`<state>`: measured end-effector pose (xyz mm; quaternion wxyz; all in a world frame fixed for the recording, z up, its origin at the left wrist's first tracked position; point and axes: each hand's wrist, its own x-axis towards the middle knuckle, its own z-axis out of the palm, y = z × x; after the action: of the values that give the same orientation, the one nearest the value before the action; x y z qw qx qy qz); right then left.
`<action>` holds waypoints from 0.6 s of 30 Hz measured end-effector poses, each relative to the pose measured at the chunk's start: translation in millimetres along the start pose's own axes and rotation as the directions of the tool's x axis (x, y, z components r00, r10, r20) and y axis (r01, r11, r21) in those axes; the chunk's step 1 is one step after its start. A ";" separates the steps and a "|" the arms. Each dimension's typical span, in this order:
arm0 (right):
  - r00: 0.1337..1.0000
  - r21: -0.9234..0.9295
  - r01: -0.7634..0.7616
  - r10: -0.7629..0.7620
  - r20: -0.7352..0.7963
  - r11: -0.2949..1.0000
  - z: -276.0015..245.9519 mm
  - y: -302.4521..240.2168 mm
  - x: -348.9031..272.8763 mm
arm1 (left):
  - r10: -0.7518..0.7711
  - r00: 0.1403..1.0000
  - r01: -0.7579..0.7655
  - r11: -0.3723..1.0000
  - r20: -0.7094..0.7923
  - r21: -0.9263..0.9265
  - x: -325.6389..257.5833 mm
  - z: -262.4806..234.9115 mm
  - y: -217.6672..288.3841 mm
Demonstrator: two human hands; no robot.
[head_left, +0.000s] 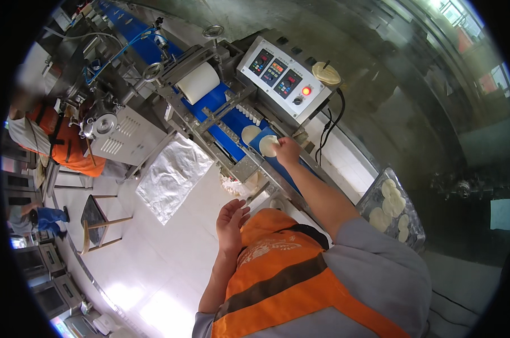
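Observation:
My right hand (289, 151) pinches the edge of a round, pale dough wrapper (268, 146) over the end of a blue conveyor belt (232, 119). Just behind it, a second dough wrapper (250, 133) lies on the belt. My left hand (231, 222) hangs in front of my orange apron, off the machine, its fingers loosely curled and apart with nothing visible in them. A white roller (198, 83) spans the belt farther back.
A control box (288, 79) with a lit red button stands beyond the belt, a dough stack (326, 73) on its corner. At right is a tray (415, 225) of wrappers. A plastic sheet (174, 177), a stool (95, 217) and a person in orange (69, 141) are at left.

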<state>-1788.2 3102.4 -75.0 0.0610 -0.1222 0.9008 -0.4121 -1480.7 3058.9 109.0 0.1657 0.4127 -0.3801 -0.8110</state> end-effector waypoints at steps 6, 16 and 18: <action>0.999 0.003 -0.018 0.018 -0.027 1.000 -1.0 -10.0 -4.2 | -0.015 1.000 0.015 1.000 -0.008 0.001 -5.8 -1.8 2.6; 0.977 0.291 0.047 -0.105 0.186 0.955 -100.2 -34.5 -154.7 | -0.070 0.995 0.065 0.995 0.068 0.074 8.5 -10.8 -5.8; 0.981 0.331 -0.029 -0.037 0.193 0.943 -129.6 -33.5 -188.1 | -0.136 0.979 0.112 0.982 0.153 0.154 13.2 -2.0 -11.2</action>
<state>-1628.8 3226.5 36.7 0.1685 -0.1520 0.8077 -0.5442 -1486.6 3057.6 92.7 0.0528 0.3790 -0.4236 -0.8211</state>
